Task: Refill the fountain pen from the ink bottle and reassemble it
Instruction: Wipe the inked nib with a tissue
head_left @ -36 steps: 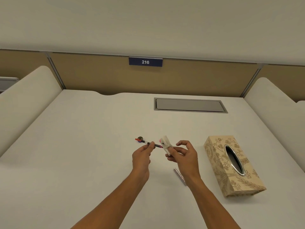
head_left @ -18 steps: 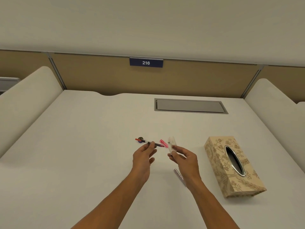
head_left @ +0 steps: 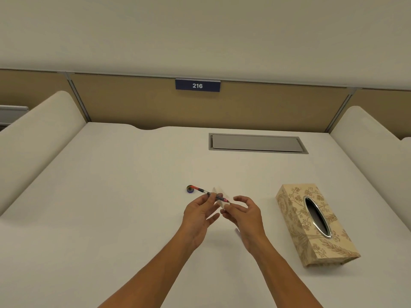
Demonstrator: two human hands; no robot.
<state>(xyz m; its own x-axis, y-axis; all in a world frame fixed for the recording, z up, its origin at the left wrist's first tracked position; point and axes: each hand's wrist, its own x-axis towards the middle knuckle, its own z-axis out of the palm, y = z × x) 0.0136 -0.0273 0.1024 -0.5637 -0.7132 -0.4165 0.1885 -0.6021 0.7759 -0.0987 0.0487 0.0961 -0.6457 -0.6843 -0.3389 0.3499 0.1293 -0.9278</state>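
Ink bottle (head_left: pixel 190 189): small dark round thing on the desk (head_left: pixel 111 196), just beyond and left of the left hand; the pen's far end overlaps it in view, so contact cannot be told. It looks uncapped, though it is too small to be sure. A nudge from the pen could tip it and spill ink.

Left hand (head_left: pixel 198 213): pinches the pen section (head_left: pixel 210 193) near its middle, the other fingers loosely spread. The light pinch could let it roll or drop.

Tissue (head_left: pixel 220 200): pale, blurred, between the 2 hands at the pen's near tip. If held loosely, wet ink could reach skin or desk.

Right hand (head_left: pixel 243 211): fingers curled toward the tissue; whether it grips cannot be told.

Barrel (head_left: pixel 237 231): a sliver shows under the right wrist; a sweep of the arm could knock it away.

Tissue box (head_left: pixel 311 223): well right of the right hand.
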